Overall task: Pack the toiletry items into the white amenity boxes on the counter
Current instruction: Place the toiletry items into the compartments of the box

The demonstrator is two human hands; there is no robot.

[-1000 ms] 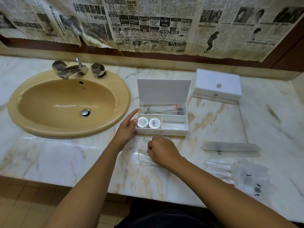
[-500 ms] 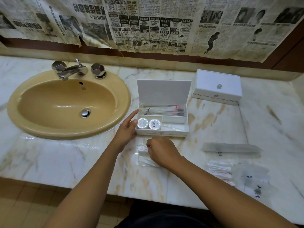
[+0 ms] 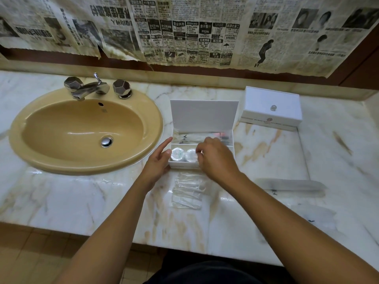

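Observation:
An open white amenity box (image 3: 204, 115) stands on the marble counter with its lid upright. Its front left compartment holds two round wrapped items (image 3: 176, 154), and long wrapped items lie in its back compartment (image 3: 190, 137). My left hand (image 3: 158, 162) rests against the box's left side with its index finger stretched along the wall. My right hand (image 3: 215, 158) hovers over the front compartments with curled fingers that pinch something small and clear; it is blurred. A pile of clear packets (image 3: 187, 191) lies just in front of the box.
A second white amenity box (image 3: 270, 111), closed, sits at the back right. A long frosted packet (image 3: 291, 184) and more clear packets (image 3: 313, 216) lie on the right. The tan sink (image 3: 82, 130) with its chrome faucet (image 3: 86, 88) fills the left.
My right hand has lifted off the packet pile and moved forward over the open box. My left hand has stayed at the box's left side.

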